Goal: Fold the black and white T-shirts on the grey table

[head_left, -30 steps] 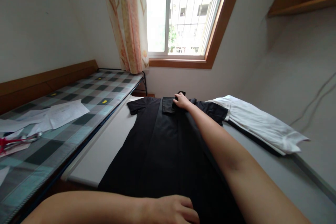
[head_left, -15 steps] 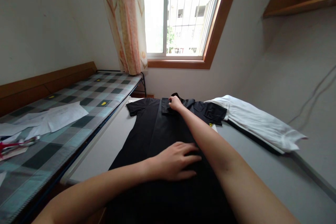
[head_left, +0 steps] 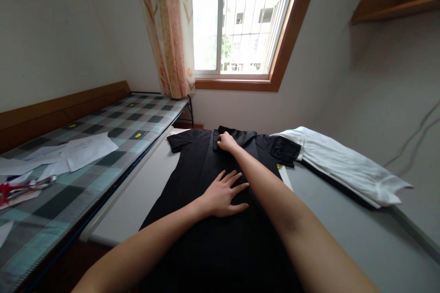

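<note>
A black short-sleeved shirt (head_left: 187, 178) lies spread on the pale table (head_left: 137, 206), its collar end toward the window. My left hand (head_left: 223, 194) rests flat on the middle of the shirt, fingers spread. Farther up, near the collar, my right hand (head_left: 227, 142) is closed, its fingers pinching the dark cloth at the top of the shirt. My right forearm crosses over the shirt's right side and hides part of it.
White folded clothing (head_left: 337, 160) with a dark layer beneath lies at the table's right, by the wall. To the left, a bed with a checked mattress (head_left: 113, 165) carries loose papers (head_left: 92, 149) and a red-handled item (head_left: 10, 188). A curtain (head_left: 172, 32) hangs beside the window.
My left hand has moved up the shirt and slightly left, and its fingers are now spread flat. My right hand stays at the collar cloth, shifted slightly down and left.
</note>
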Motion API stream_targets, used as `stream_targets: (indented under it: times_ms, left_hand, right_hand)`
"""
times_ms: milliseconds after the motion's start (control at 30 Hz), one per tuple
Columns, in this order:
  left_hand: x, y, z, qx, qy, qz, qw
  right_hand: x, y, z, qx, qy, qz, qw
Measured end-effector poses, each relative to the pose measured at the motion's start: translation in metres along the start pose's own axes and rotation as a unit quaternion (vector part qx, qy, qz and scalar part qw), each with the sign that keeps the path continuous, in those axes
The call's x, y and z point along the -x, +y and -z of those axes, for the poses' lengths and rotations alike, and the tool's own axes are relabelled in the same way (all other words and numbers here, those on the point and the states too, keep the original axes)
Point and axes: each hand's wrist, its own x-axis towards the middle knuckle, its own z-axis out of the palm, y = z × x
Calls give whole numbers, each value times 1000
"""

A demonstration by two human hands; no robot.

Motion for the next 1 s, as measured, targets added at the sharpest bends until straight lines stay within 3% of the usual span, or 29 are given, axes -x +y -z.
stream_targets:
  times_ms: [233,500,600,733,800,900,1000]
  left_hand:
    - [-1,-2,-1,1,6,16,1000]
    - [-2,-2,-5,-5,12,13,1000]
    - [-2,-2,-5,-7,13,12,1000]
    - [-2,-2,-4,-10,12,12,1000]
    - [-1,-2,-4,-13,9,9,1000]
    - [-1,-3,-5,-20,-2,0,1000]
    - [-1,-4,-6,-26,-10,-7,1000]
  right_hand:
    - [2,-6,-4,-31,16,16,999]
    - [4,2,12,-87,74,18,993]
    - [6,8,23,-114,132,-9,985]
    - [10,25,46,-176,245,-77,950]
    - [12,35,58,-192,272,-102,937]
    - [11,44,70,-204,275,-124,931]
    - [7,42,70,-197,222,-101,950]
